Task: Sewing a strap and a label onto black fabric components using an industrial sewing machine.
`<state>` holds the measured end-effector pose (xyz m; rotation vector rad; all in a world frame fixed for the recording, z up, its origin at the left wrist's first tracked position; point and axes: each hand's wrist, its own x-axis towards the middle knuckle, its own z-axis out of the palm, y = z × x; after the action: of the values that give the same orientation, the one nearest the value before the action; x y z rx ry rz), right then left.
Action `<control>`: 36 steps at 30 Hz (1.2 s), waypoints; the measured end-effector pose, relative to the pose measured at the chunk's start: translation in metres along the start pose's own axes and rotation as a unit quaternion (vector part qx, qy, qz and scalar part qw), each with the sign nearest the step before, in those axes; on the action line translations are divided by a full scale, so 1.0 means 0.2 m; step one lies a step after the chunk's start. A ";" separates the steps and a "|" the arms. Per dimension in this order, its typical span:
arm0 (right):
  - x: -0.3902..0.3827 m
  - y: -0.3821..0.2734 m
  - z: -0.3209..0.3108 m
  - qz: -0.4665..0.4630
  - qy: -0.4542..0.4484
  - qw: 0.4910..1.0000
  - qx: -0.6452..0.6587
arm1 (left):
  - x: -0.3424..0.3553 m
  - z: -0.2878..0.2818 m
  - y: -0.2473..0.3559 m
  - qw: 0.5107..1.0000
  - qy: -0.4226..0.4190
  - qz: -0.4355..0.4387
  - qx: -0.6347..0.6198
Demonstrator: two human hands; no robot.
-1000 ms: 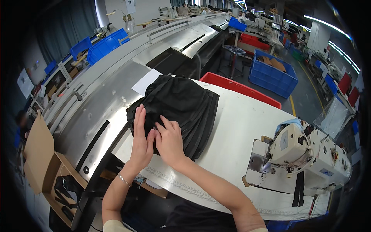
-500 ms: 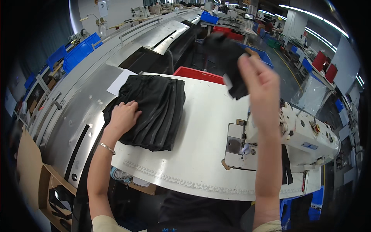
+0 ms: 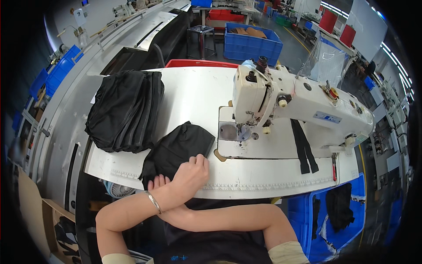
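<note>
My arms are crossed over the near edge of the table, the left one on top. A black fabric piece lies flat between the stack and the sewing machine. My left hand, with its fingers curled in, grips its near right edge. Partly covered by my left wrist, my right hand shows bent fingers closed on the near left corner; its thumb is hidden. To the left sits a thick stack of black fabric pieces, which neither hand touches. A white sewing machine stands to the right, its needle area away from the fabric.
Two black strips hang over the machine bed. A red-handled tool lies at the right table edge. Below it, a blue crate holds dark cloth. A red bin and a blue crate stand beyond the table.
My right hand has brought the black fabric piece down from the air onto the table and crossed under my left arm. The left hand has left the stack and moved right onto the piece.
</note>
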<state>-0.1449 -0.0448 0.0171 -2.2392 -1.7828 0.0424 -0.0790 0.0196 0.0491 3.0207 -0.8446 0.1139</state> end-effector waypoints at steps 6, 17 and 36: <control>-0.29 0.19 -0.19 -0.199 0.187 0.962 -0.021 | -0.13 -0.16 -0.21 0.928 0.202 -0.180 -0.258; -0.14 0.66 -0.12 0.154 0.099 0.965 -0.187 | 0.33 -0.20 -0.14 0.935 0.348 -0.065 0.020; -0.61 0.96 -0.29 0.208 0.062 0.816 0.535 | 0.78 0.29 -0.43 0.988 0.017 -0.001 -0.155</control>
<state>0.0203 -0.2126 0.0103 -1.6178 -0.7661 0.7613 0.1024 0.0117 0.0039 2.7215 -0.7737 0.0314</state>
